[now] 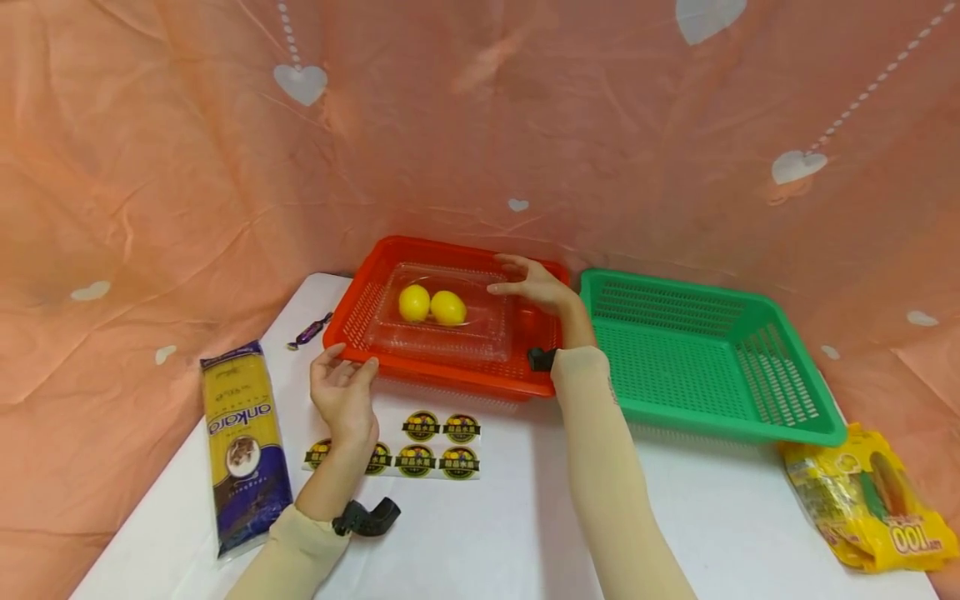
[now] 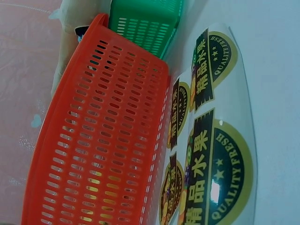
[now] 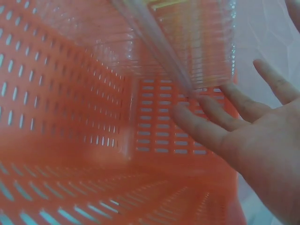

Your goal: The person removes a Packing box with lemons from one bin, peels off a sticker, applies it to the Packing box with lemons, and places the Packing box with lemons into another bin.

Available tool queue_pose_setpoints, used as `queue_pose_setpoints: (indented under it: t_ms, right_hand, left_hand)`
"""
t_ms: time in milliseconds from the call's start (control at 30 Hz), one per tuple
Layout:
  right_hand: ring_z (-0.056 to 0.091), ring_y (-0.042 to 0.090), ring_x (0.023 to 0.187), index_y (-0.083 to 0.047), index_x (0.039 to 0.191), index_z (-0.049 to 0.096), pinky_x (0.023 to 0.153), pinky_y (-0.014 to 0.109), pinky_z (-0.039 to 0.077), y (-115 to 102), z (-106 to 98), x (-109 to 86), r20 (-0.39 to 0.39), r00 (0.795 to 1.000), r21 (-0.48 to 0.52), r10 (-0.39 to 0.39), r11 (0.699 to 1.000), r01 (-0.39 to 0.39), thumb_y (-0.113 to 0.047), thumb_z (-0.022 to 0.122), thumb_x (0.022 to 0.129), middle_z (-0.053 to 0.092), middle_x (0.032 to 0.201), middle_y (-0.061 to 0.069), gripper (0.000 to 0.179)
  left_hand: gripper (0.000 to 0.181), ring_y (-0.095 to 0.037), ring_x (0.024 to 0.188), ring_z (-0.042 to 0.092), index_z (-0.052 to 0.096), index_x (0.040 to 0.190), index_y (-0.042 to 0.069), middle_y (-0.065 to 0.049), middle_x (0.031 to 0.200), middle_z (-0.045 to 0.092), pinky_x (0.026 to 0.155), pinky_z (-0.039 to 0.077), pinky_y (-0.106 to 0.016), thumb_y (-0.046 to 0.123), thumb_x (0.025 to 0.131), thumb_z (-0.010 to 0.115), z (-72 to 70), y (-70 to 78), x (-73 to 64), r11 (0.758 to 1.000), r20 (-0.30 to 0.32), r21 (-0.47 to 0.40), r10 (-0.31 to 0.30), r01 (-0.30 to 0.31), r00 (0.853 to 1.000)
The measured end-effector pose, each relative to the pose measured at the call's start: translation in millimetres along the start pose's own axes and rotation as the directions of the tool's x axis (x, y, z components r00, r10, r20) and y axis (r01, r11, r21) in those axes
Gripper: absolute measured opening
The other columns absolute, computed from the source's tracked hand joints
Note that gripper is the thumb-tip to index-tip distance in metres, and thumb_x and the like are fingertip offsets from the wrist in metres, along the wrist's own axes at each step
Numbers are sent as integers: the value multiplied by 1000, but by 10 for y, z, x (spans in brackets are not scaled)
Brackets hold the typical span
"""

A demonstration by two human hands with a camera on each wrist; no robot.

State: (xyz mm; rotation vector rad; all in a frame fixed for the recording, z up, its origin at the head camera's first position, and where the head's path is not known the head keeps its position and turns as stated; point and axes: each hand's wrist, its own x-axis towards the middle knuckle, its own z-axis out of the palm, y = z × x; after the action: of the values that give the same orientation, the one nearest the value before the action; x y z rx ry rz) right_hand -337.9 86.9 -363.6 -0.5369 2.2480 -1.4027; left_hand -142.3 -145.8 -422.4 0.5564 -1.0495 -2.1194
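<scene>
Inside the red basket [image 1: 450, 379] lies a clear plastic box [image 1: 487, 337] with two lemons [image 1: 448, 307] in it. My right hand [image 1: 536, 285] reaches over the basket's right part. Its fingers are spread, with the fingertips right at the edge of the clear box [image 3: 213, 51] in the right wrist view. My left hand [image 1: 345, 396] is at the front left corner of the basket, palm up, fingers loosely bent near the rim and holding nothing. A sheet of round fruit stickers [image 1: 438, 446] lies in front of the basket, partly hidden by the left wrist.
A green basket [image 1: 675, 358] stands to the right of the red one. In front of it at the far right is a yellow packet [image 1: 870, 500]. A yellow and purple pasta bag [image 1: 243, 442] and a purple wrapped candy [image 1: 310, 331] lie at left. A pink curtain hangs behind.
</scene>
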Motion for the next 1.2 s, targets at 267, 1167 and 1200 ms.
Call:
queue_pose_setpoints:
  t_ms: [267, 1167, 1200]
  right_hand:
    - [38, 33, 138, -11, 155, 31, 108, 48, 42, 44, 19, 25, 17, 1000, 62, 16, 998, -17, -18, 69, 94, 30, 158, 14, 72]
    - [31, 35, 140, -19, 156, 28, 108, 54, 40, 186, 31, 75, 148, 980, 3, 133, 991, -135, -17, 71, 92, 16, 162, 9, 77]
    - [33, 35, 139, -19, 156, 28, 107, 54, 41, 192, 31, 81, 155, 979, 15, 135, 990, -139, -16, 71, 92, 17, 161, 10, 76]
  left_hand:
    - [42, -11, 70, 54, 55, 107, 3, -9, 94, 44, 62, 54, -19, -28, 79, 60, 0, 1, -6, 1000, 0, 17, 0, 0, 1000]
    - [44, -13, 74, 53, 55, 107, 7, -8, 94, 45, 64, 54, -19, -26, 79, 61, -19, -33, -2, 999, 4, 37, 20, -20, 1000]
    - [43, -13, 74, 53, 55, 107, 7, -8, 94, 45, 64, 54, -18, -26, 79, 61, -19, -35, 0, 999, 3, 37, 21, -21, 1000]
